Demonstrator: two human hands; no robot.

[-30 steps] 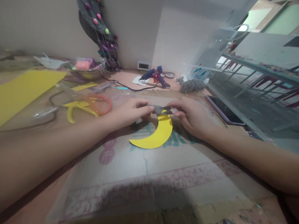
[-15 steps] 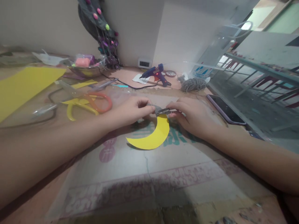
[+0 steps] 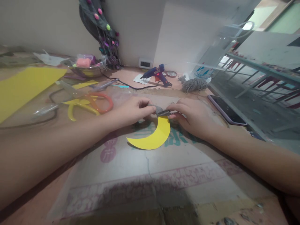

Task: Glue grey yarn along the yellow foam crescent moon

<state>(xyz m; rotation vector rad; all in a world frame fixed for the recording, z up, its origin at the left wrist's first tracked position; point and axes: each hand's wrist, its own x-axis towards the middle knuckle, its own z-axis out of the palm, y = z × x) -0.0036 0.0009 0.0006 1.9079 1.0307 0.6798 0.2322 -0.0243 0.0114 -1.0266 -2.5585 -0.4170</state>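
Just above the upper tip of the yellow crescent (image 3: 152, 139), your left hand (image 3: 132, 111) and right hand (image 3: 195, 117) meet, fingertips nearly touching. Your left thumb and forefinger are pinched closed on a grey scrap (image 3: 158, 109). Your right fingers are closed around a small dark tool (image 3: 167, 112) (too small to tell what kind), whose tip meets the scrap. The crescent lies flat on a printed sheet (image 3: 140, 175), horns pointing left. Left of the crescent lie scissors (image 3: 93, 104) with orange and yellow handles. Beyond it, near the wall, sit a blue glue gun (image 3: 156, 74) and a grey yarn bundle (image 3: 193, 85). Right of it lies a phone (image 3: 226, 109).
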